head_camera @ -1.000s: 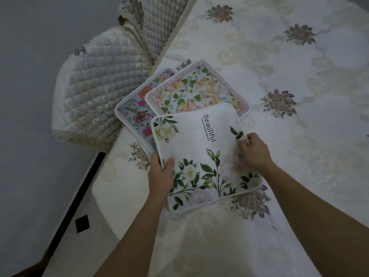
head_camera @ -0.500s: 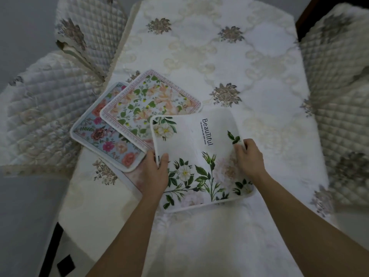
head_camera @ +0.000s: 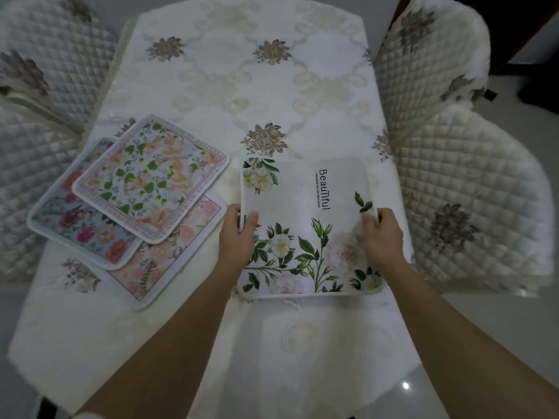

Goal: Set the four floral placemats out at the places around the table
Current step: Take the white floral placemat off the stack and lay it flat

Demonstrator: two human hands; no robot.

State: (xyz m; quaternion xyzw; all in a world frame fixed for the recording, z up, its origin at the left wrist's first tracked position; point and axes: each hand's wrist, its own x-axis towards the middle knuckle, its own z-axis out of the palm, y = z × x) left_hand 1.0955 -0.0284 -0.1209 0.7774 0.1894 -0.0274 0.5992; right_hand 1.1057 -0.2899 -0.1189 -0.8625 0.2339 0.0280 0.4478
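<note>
A white placemat with green leaves and the word "Beautiful" (head_camera: 305, 207) is on the right side of the table, near the right-hand chair. My left hand (head_camera: 237, 234) grips its left edge and my right hand (head_camera: 382, 234) grips its right edge. Three other floral placemats overlap in a loose pile at the left: an orange-flowered one with a pink border (head_camera: 154, 176) on top, a blue one with red roses (head_camera: 81, 228) under it, and a pale pink one (head_camera: 169, 255) at the bottom.
The table wears a white embroidered cloth (head_camera: 257, 95) with brown flower motifs. Quilted cream chairs stand at the right (head_camera: 472, 192), far right (head_camera: 429, 55) and left (head_camera: 36, 86). Glossy floor shows at the bottom right.
Both hands carried the white placemat off the pile and rightwards towards the right-hand chair. The pale pink mat beneath is uncovered. The view has swung right.
</note>
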